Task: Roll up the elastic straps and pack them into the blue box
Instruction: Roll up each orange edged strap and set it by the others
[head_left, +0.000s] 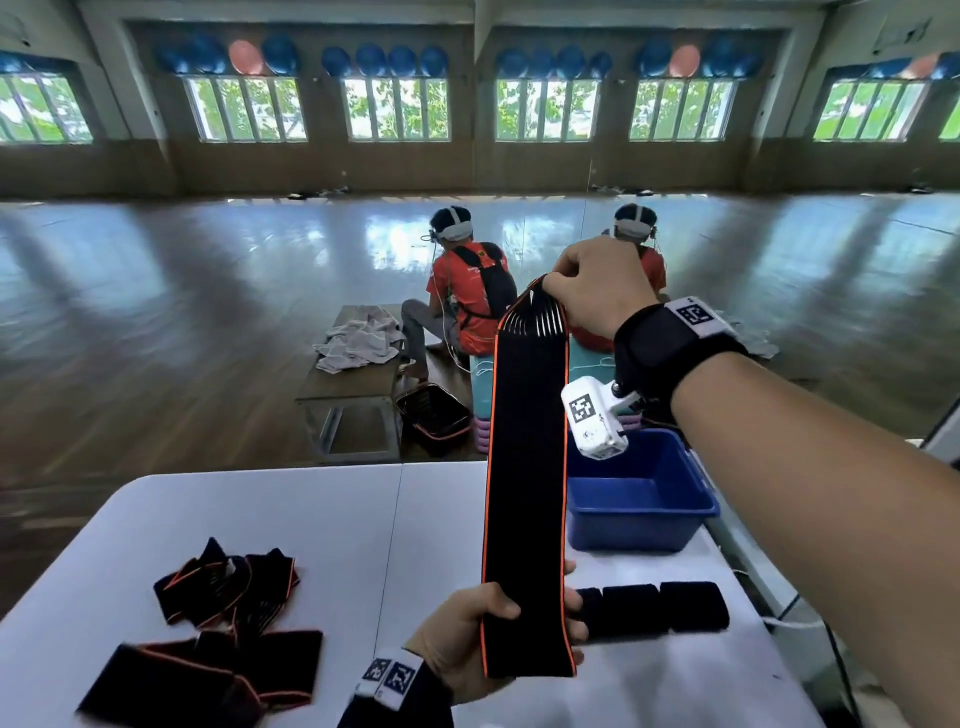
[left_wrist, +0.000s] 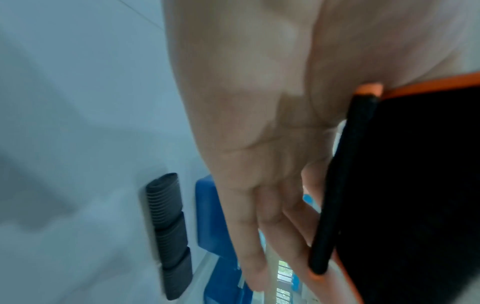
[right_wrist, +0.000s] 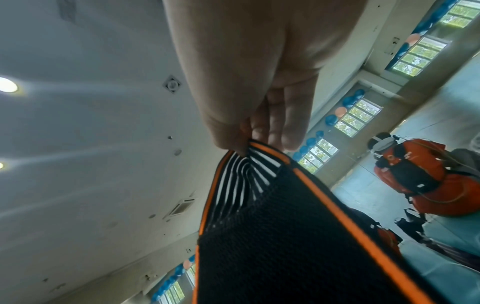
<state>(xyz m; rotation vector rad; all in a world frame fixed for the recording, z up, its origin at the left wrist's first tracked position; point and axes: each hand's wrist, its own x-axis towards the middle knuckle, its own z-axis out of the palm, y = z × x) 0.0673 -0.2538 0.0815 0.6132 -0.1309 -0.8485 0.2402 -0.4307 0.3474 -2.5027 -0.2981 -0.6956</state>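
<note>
A person stands at a white table (head_left: 291, 519) and holds one black elastic strap (head_left: 524, 467) with orange edging stretched upright between both hands. The right hand (head_left: 602, 291), raised high and away from the body, pinches the strap's upper end between thumb and curled fingertips; the right wrist view shows that end bunched into folds with thin white stripes on the fabric. The left hand (head_left: 483, 639), low and close to the body just above the table, grips the strap's lower end, with the thumb across the front face and the fingers (left_wrist: 262, 232) behind it. The strap hangs taut and flat between the two hands, in front of the blue box (head_left: 639, 509), which sits open on the right part of the table, beyond the left hand and below the right wrist. Three rolled straps (head_left: 660, 608) lie side by side in a row on the table just in front of the box, right of the left hand. A loose heap of unrolled straps (head_left: 218, 623) lies on the left part of the table, well apart from the box. Both wrists wear bands carrying square black-and-white coded markers; no readable words or brand names appear on the strap or box. Two people in orange shirts sit on the floor beyond the table.
</note>
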